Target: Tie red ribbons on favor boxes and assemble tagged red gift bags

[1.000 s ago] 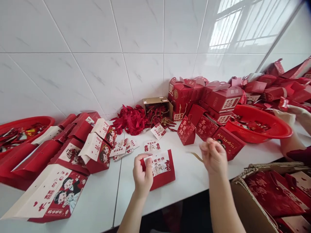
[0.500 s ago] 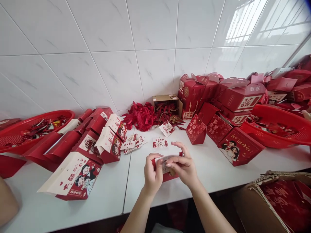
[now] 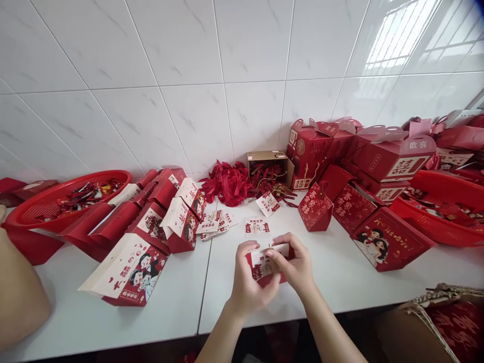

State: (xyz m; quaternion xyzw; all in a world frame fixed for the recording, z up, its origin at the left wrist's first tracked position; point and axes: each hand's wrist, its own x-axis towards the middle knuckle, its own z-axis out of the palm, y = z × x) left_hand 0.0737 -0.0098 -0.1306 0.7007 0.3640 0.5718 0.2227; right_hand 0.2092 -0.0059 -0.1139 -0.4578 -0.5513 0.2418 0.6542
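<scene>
Both hands are at a small red gift box [image 3: 273,280] low over the white table, with a white printed card [image 3: 260,266] against its near face. My left hand [image 3: 247,282] is wrapped round the box's left side, its thumb under the card's lower edge. My right hand [image 3: 297,264] grips the right side, thumb pressed on the card near the box's top edge. Just beyond the hands lies a loose printed card [image 3: 257,228], and farther back a tilted card [image 3: 267,203]. Left of these is a small pile of cards [image 3: 215,223].
Rows of gift boxes stand left [image 3: 124,275] and right [image 3: 391,237]. Red baskets [image 3: 126,179] hold small packets. Behind are red ribbons [image 3: 229,184] and an open carton [image 3: 264,155] of cords. Another person's arm [image 3: 24,292] is at the left edge. A cardboard box [image 3: 406,322] sits front right.
The view has swung slightly left. My left thumb has dropped from the card's top to its lower edge, and my raised right fingers have curled round the box. More of the card shows.
</scene>
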